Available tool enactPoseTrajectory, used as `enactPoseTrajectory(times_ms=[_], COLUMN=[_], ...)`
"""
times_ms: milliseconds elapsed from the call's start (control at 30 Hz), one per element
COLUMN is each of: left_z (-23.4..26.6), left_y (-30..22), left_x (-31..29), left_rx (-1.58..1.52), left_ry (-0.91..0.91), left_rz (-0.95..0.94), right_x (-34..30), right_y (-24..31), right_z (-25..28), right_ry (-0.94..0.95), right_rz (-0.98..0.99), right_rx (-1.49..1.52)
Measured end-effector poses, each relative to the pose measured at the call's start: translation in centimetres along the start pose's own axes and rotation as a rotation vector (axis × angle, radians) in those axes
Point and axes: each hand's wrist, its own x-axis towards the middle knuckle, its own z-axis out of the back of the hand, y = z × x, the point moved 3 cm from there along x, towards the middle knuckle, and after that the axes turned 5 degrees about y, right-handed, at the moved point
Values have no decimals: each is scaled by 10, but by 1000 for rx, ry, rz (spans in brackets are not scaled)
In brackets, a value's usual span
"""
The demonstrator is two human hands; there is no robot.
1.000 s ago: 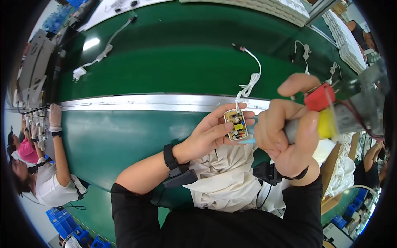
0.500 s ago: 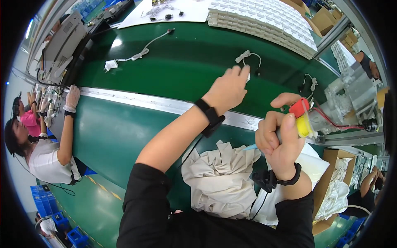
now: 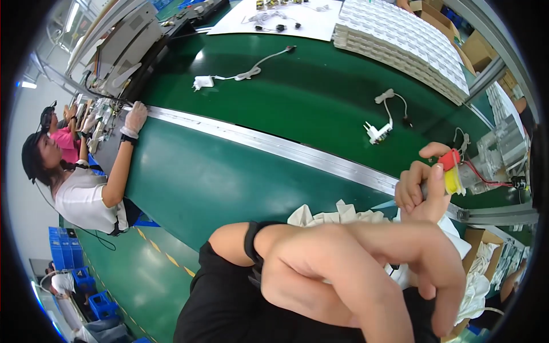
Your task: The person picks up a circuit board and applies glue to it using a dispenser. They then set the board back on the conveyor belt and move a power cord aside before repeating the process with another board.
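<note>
My left hand [image 3: 354, 268] is raised close to the camera, large in view, its curved fingers apart and nothing visible between them. It hides part of my lap and the cloth. Farther right, my right hand [image 3: 423, 191] is closed around a dispensing syringe with a yellow part [image 3: 453, 182], a red fitting [image 3: 449, 159] and a light blue pointed tip [image 3: 384, 204]. On the dark green belt beyond, a white plug adapter [image 3: 377, 132] lies with its coiled cord. Another white adapter [image 3: 203, 83] with a stretched cord lies farther left.
Crumpled off-white cloth [image 3: 337, 215] lies at the near edge, beside a metal rail [image 3: 274, 146]. Stacked white trays [image 3: 400, 57] stand at the back right. A carton [image 3: 483, 240] holds white bags. At left, a gloved co-worker's hand [image 3: 136, 119] rests by the rail.
My left hand has left the white adapter on the belt and come back close to the camera. The view has shifted, so the scene sits farther right. The right hand keeps the syringe.
</note>
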Motion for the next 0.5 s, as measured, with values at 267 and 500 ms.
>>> enactPoseTrajectory(times_ms=[267, 500], left_z=[-12, -20], left_y=[-53, -60], left_x=[2, 16], left_rx=[-140, -365], left_ry=[16, -12], left_rz=[60, -78], right_x=[-10, -11], right_y=[-13, -14], right_z=[-27, -26], right_ry=[-14, -4], right_rz=[14, 28], right_rx=[7, -9])
